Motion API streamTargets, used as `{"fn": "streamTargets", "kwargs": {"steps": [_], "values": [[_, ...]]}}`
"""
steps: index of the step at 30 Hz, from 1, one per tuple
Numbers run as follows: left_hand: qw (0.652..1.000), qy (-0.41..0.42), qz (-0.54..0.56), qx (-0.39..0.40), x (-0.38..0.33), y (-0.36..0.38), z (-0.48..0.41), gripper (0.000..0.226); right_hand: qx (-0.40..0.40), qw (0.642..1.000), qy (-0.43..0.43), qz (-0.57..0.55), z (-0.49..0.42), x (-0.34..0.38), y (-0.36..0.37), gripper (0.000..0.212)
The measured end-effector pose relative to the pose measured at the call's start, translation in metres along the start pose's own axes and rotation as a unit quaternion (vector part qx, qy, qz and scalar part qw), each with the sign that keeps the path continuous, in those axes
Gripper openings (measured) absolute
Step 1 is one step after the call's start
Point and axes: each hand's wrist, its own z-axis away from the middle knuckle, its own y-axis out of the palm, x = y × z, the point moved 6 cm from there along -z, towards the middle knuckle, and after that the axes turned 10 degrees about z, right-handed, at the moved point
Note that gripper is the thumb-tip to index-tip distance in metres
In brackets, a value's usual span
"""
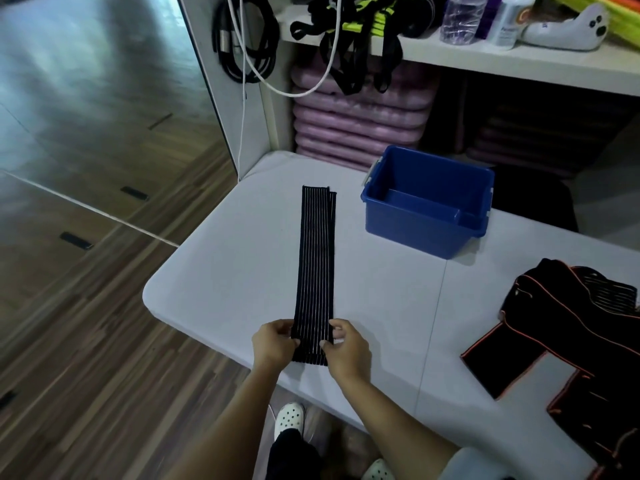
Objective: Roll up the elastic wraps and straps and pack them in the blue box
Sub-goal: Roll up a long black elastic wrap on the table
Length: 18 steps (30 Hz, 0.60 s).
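A long black elastic wrap (pixel 316 258) with thin white stripes lies flat and straight on the white table (pixel 228 265), running away from me. My left hand (pixel 273 344) pinches its near end on the left edge. My right hand (pixel 346 348) pinches the same end on the right edge. The near end folds over at my fingers. The blue box (pixel 427 202) stands open and empty to the right of the wrap's far end. A pile of black straps with orange edging (pixel 568 344) lies at the table's right side.
A white shelf unit stands behind the table, with stacked pink mats (pixel 360 123), hanging black straps (pixel 356 53) and cables (pixel 246 39). Bottles (pixel 460 19) sit on the upper shelf. The table's near-left corner is rounded; wooden floor lies to the left.
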Motion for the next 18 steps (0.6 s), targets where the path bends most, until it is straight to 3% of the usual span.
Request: {"fn": "streamTargets", "kwargs": {"steps": [11,18], "values": [[1.0,-0.008,0.008,0.022,0.001,-0.002,0.0,0.041,0.056,0.998,0.029,-0.022,-0.007,-0.006,0.006,0.066],[0.999,0.037,0.032,0.021,-0.053,-0.016,-0.047,0.035,0.02,0.999,0.045,0.004,-0.06,0.025,-0.014,0.055]]}}
